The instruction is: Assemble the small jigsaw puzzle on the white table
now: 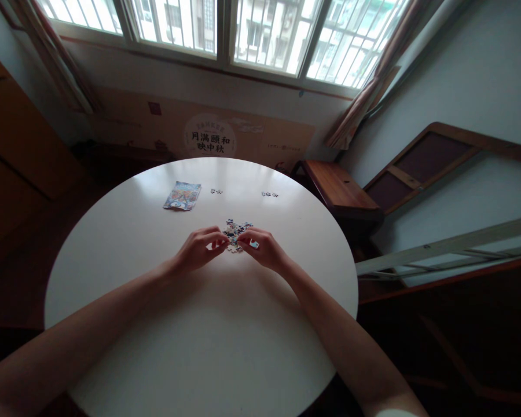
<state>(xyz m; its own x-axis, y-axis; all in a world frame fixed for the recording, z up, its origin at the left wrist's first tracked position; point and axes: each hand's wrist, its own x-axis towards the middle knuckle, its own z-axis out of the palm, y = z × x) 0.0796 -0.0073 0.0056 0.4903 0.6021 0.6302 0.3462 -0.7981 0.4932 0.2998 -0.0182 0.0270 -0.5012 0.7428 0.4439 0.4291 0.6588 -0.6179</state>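
A small heap of jigsaw puzzle pieces (231,226) lies on the white round table (208,336), between my two hands. My left hand (204,244) is at the heap's left side, thumb and fingers closed in a pinch; whatever its fingertips hold is too small to make out. From the right, my right hand (263,246) reaches the same heap, its fingertips pinched on a small jigsaw piece. A light blue patch shows in the gap beneath its fingers. Both hands are low over the table, their fingertips close together.
A colourful printed packet (183,196) lies at the back left of the table. Two small groups of pieces, one near the middle (216,191) and one farther right (270,194), lie toward the far edge. A wooden stool (341,185) stands beyond the table, below the barred window (269,35).
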